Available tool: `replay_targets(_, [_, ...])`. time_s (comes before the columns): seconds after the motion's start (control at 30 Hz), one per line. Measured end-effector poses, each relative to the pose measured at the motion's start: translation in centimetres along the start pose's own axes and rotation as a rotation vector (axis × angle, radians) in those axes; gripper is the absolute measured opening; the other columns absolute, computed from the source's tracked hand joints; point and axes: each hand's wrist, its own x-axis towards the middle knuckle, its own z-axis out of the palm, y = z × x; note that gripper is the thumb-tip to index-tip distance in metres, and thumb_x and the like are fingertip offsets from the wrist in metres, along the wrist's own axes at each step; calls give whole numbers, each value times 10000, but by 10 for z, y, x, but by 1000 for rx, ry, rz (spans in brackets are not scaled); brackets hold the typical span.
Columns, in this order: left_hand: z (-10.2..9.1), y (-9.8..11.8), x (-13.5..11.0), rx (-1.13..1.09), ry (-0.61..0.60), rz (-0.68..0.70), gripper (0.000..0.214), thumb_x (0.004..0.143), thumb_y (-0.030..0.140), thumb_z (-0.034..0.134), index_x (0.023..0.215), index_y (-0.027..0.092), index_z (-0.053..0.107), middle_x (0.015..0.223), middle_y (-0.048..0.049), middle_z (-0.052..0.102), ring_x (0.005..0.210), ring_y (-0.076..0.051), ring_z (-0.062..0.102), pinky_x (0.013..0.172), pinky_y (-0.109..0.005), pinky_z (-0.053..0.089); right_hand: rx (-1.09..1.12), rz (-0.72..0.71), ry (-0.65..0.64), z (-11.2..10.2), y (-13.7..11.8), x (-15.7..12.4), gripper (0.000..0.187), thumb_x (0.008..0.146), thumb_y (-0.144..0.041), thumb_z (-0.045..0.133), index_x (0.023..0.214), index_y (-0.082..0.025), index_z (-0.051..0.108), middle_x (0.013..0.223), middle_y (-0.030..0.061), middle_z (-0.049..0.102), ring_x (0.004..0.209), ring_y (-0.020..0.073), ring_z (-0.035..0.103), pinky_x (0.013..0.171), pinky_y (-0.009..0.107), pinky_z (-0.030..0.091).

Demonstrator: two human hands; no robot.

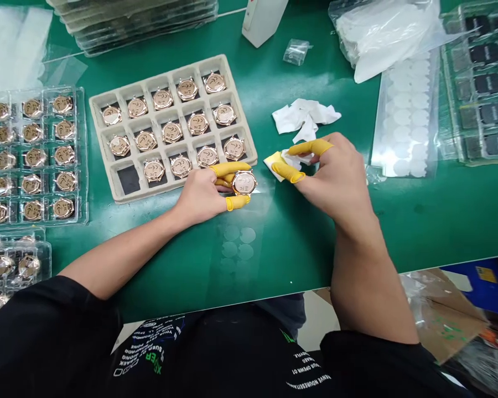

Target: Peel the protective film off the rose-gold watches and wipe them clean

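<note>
I have my left hand (pixel 199 196) just beside the near right corner of the grey tray (pixel 108 153), its fingers (pixel 233 167) clamped on a watch (pixel 244 182). The thumb and index finger grip the case by its rim, and the marked back faces up at me. On my right hand (pixel 336 174), thumb and index finger are closed on a crumpled white cloth (pixel 294 159). A yellow-and-white square (pixel 273 158) sits at their tips; I cannot tell whether it is gripped too. Yellow covers sleeve fingers and thumb on both sides.

The grey tray lies on the green bench (pixel 307 221) with fourteen more watches, backs up; in its near left compartment a dark pad shows. Further left I see a clear tray (pixel 85 182) of watches. More white cloths (pixel 302 117) lie just beyond my right fingers. Nearer my body, below the held watch, a clear sheet (pixel 238 243) of round films lies on the bench.
</note>
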Motion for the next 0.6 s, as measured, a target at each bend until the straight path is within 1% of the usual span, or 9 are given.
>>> replay_targets(0.07, [0, 1, 0, 4, 7, -5, 592, 656, 175, 888, 1236, 144, 772, 977, -49, 812, 829, -162, 760, 862, -307, 685, -16, 15, 3, 7, -3, -4, 329, 818, -382, 740, 1095, -203, 743, 1006, 104, 624, 908, 288, 598, 819, 441, 488])
replay_targets(0.13, [0, 1, -1, 10, 18, -12, 597, 654, 182, 893, 1238, 143, 775, 954, -45, 806, 811, -158, 756, 863, -311, 687, -33, 40, -3, 12, -8, -7, 356, 831, -384, 742, 1131, -194, 722, 1037, 113, 632, 898, 286, 606, 819, 446, 499])
replay_targets(0.23, [1, 0, 0, 19, 23, -16, 607, 647, 182, 892, 1241, 144, 776, 943, -39, 804, 791, -153, 754, 858, -308, 689, -75, 58, 30, 15, -13, -11, 438, 838, -340, 727, 1244, -182, 682, 1116, 143, 652, 931, 309, 619, 855, 490, 513])
replay_targets(0.33, [1, -2, 0, 25, 15, -9, 611, 650, 185, 886, 1248, 147, 769, 952, -38, 810, 795, -159, 764, 856, -311, 692, -36, 17, 58, 18, -12, -11, 559, 825, -308, 729, 1362, -190, 626, 1186, 152, 664, 979, 330, 632, 892, 532, 530])
replay_targets(0.4, [1, -3, 0, 29, 11, -3, 612, 657, 192, 887, 1255, 151, 765, 962, -40, 813, 810, -168, 771, 864, -322, 694, 64, 8, 42, 21, -8, -8, 615, 816, -318, 747, 1401, -204, 598, 1207, 143, 662, 962, 314, 652, 851, 507, 563])
replay_targets(0.5, [0, -3, -1, 35, 14, 3, 611, 664, 198, 890, 1260, 155, 762, 976, -45, 815, 822, -176, 774, 878, -341, 694, 189, 18, 49, 23, -1, -2, 666, 783, -342, 783, 1410, -219, 597, 1231, 132, 629, 883, 254, 668, 739, 425, 592])
replay_targets(0.57, [0, -2, -1, 32, 14, 1, 603, 670, 196, 884, 1258, 153, 763, 992, -49, 816, 822, -174, 774, 880, -339, 693, 209, 26, 70, 19, 3, -1, 658, 752, -314, 783, 1383, -220, 624, 1241, 126, 606, 816, 211, 660, 685, 389, 584])
replay_targets(0.6, [0, -1, -1, 31, 12, -4, 597, 672, 196, 880, 1257, 152, 764, 993, -50, 816, 819, -171, 773, 878, -334, 692, 209, 31, 68, 16, 4, -1, 621, 742, -286, 766, 1347, -218, 649, 1203, 114, 613, 780, 196, 651, 670, 381, 578])
